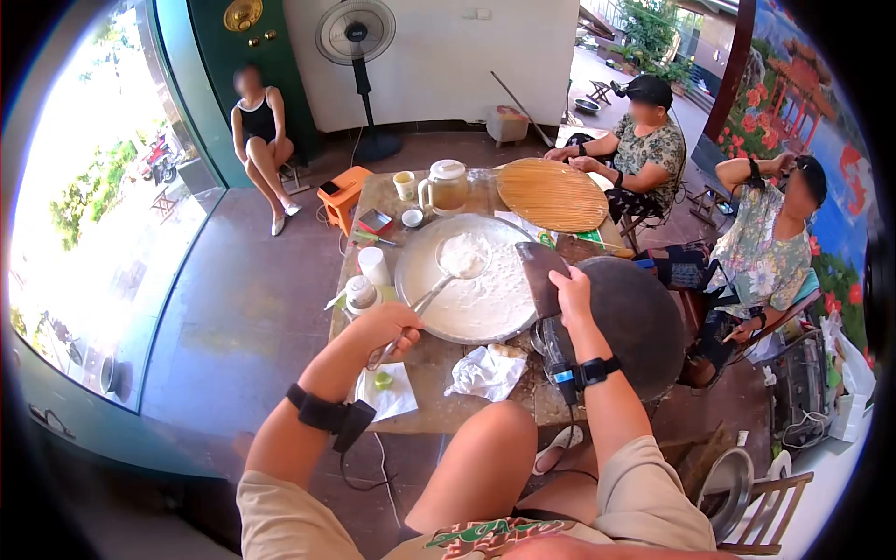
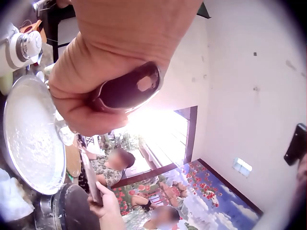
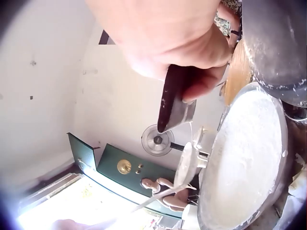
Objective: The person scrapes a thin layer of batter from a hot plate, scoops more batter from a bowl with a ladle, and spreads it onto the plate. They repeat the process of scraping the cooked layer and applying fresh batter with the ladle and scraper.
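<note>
My left hand grips the handle of a ladle, whose bowl holds white batter above a wide metal basin of the same batter. In the left wrist view the left hand curls round the dark handle end. My right hand holds a dark flat scraper upright at the basin's right rim, beside a round black griddle. In the right wrist view the right hand has its fingers round the scraper; the ladle hangs over the basin.
A round woven tray, a lidded jug and a cup stand at the table's back. White bottles are left of the basin; a crumpled cloth lies in front. Two people sit at right, one at back left near a fan.
</note>
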Tool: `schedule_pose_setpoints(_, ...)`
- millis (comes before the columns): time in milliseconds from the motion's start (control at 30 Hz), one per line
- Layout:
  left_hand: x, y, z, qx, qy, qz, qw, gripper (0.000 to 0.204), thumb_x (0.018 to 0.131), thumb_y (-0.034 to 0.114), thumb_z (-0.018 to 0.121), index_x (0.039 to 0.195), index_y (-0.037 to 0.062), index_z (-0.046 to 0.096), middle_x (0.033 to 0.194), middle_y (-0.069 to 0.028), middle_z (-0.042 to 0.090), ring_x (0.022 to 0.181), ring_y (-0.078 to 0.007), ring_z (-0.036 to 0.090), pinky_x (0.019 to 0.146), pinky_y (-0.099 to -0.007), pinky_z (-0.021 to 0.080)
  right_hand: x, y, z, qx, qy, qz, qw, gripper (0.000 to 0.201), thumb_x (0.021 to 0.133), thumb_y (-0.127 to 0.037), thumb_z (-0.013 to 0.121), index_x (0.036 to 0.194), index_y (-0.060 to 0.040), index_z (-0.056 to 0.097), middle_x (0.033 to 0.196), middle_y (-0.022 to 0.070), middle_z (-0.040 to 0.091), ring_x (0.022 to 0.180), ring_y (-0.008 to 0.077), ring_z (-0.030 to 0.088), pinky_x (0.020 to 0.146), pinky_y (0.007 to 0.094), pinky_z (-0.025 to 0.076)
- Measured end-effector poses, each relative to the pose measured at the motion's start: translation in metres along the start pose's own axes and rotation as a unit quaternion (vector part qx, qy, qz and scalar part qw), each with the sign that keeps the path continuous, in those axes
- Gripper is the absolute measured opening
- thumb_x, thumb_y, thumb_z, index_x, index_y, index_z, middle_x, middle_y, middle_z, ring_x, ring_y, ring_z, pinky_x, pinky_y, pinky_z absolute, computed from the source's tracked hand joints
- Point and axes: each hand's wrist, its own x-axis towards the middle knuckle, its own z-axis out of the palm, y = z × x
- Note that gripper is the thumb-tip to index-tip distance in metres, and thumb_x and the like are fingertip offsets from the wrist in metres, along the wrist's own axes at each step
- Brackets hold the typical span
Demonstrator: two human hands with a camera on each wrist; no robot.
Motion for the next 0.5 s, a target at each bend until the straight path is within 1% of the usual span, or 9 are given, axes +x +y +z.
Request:
schedule_pose_setpoints(67, 0.006, -0.005, 0.001, -0.003, -0.002, -0.009, 1.0, 0.013, 0.087, 0.013, 0.05, 0.094, 0.0022, 0.052, 0.06, 0.0018, 0.049, 0.041, -0.0052, 0.042, 0.036, -0.0209, 0.035, -0.005, -0.019, 0.001, 0.023, -0.002, -0.004, 1.0, 0.035, 0.076, -0.01, 0.063, 0.105, 0.0082, 0.058, 0.095, 0.0106, 0.064, 0.082, 0.0159, 0.059, 0.072, 0.0278, 0.046)
schedule_pose_setpoints(100, 0.006, -0.006, 0.004, 0.005, 0.009, 0.004, 1.0, 0.013, 0.087, 0.013, 0.051, 0.092, 0.0015, 0.052, 0.059, 0.0012, 0.05, 0.04, -0.0054, 0.043, 0.036, -0.0212, 0.036, -0.006, -0.025, -0.002, 0.028, -0.025, 0.013, 0.999, 0.035, 0.076, -0.009, 0.063, 0.106, 0.0083, 0.058, 0.096, 0.0106, 0.064, 0.083, 0.0158, 0.059, 0.073, 0.0277, 0.046)
schedule_pose_setpoints(133, 0.006, -0.006, 0.007, 0.014, 0.012, 0.009, 1.0, 0.01, 0.086, 0.013, 0.051, 0.083, 0.0029, 0.051, 0.059, 0.0006, 0.049, 0.041, -0.0059, 0.044, 0.036, -0.0214, 0.036, -0.005, -0.032, -0.003, 0.032, -0.048, 0.029, 0.998, 0.035, 0.076, -0.009, 0.063, 0.107, 0.0084, 0.057, 0.096, 0.0107, 0.064, 0.084, 0.0157, 0.059, 0.074, 0.0275, 0.046)
schedule_pose_setpoints(200, 0.006, -0.007, 0.013, 0.03, 0.017, 0.02, 0.999, 0.021, 0.085, 0.012, 0.051, 0.065, 0.0057, 0.048, 0.057, -0.0006, 0.049, 0.041, -0.0068, 0.044, 0.037, -0.0219, 0.037, -0.006, -0.049, -0.002, 0.029, -0.088, 0.036, 0.995, 0.037, 0.076, -0.009, 0.063, 0.108, 0.009, 0.056, 0.097, 0.0107, 0.063, 0.085, 0.0153, 0.058, 0.076, 0.0272, 0.045)
schedule_pose_setpoints(267, 0.011, -0.013, 0.012, 0.019, -0.011, 0.023, 1.0, 0.021, 0.085, 0.011, 0.051, 0.066, 0.0053, 0.047, 0.057, -0.0008, 0.048, 0.041, -0.0069, 0.044, 0.037, -0.0224, 0.037, -0.009, -0.063, 0.006, 0.014, -0.122, 0.023, 0.992, 0.04, 0.077, -0.009, 0.063, 0.11, 0.0099, 0.055, 0.097, 0.0108, 0.063, 0.086, 0.0148, 0.057, 0.076, 0.0269, 0.045)
schedule_pose_setpoints(333, 0.009, -0.014, 0.011, 0.003, -0.024, 0.02, 1.0, 0.02, 0.086, 0.011, 0.05, 0.067, 0.0046, 0.047, 0.057, -0.0011, 0.048, 0.041, -0.0071, 0.043, 0.037, -0.0228, 0.036, -0.01, -0.061, 0.011, -0.151, -0.115, -0.099, 0.977, 0.037, 0.077, -0.013, 0.064, 0.109, 0.0025, 0.054, 0.098, 0.014, 0.063, 0.088, 0.0231, 0.06, 0.076, 0.0326, 0.046)
schedule_pose_setpoints(400, 0.005, -0.012, 0.013, -0.014, -0.029, 0.008, 0.999, 0.019, 0.086, 0.01, 0.05, 0.068, 0.0036, 0.048, 0.058, -0.0014, 0.048, 0.041, -0.0072, 0.043, 0.037, -0.0232, 0.035, -0.018, -0.064, 0.012, -0.337, -0.099, -0.232, 0.907, 0.034, 0.077, -0.016, 0.065, 0.107, -0.003, 0.054, 0.098, 0.0162, 0.063, 0.09, 0.0295, 0.061, 0.075, 0.0368, 0.047)
schedule_pose_setpoints(433, 0.004, -0.012, 0.013, -0.011, -0.029, 0.011, 0.999, 0.013, 0.086, 0.01, 0.05, 0.075, 0.0031, 0.049, 0.058, -0.0005, 0.049, 0.042, -0.0068, 0.043, 0.037, -0.0225, 0.035, -0.024, -0.067, 0.014, -0.393, -0.081, -0.257, 0.879, 0.029, 0.077, -0.018, 0.065, 0.101, -0.0079, 0.052, 0.095, 0.0161, 0.063, 0.09, 0.0352, 0.059, 0.073, 0.043, 0.046)
schedule_pose_setpoints(500, 0.002, -0.013, 0.009, -0.003, -0.03, 0.017, 0.999, 0.01, 0.087, 0.011, 0.051, 0.09, 0.0021, 0.052, 0.06, 0.0013, 0.049, 0.042, -0.006, 0.044, 0.037, -0.021, 0.035, -0.035, -0.068, 0.017, -0.466, -0.077, -0.289, 0.833, 0.023, 0.079, -0.016, 0.062, 0.098, -0.0088, 0.052, 0.087, 0.012, 0.064, 0.081, 0.0336, 0.061, 0.067, 0.0435, 0.047)
